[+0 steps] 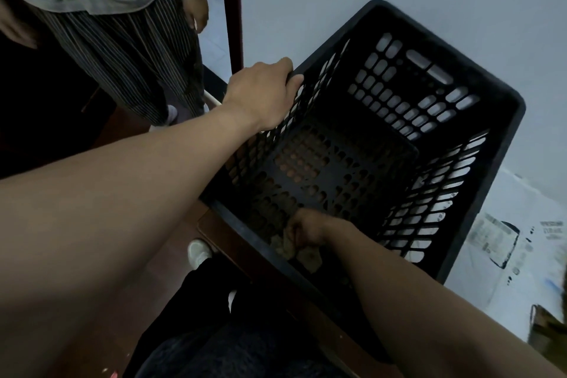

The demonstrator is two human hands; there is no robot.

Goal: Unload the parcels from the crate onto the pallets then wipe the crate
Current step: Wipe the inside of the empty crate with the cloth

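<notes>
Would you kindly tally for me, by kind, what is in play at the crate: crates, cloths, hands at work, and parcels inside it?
Crates: 1, the black crate
Cloths: 1, the cloth inside it
Hands at work: 2, the left hand gripping the rim, the right hand holding the cloth
Parcels inside the crate: 0
Total: 4

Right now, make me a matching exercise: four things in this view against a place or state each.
Things:
1 left hand
2 right hand
3 crate
4 white parcel

States:
A black, holds no parcels
B lies outside the crate, right of it
C grips the crate's rim
D holds a cloth inside the crate

Pairs: 1-C, 2-D, 3-A, 4-B
</notes>
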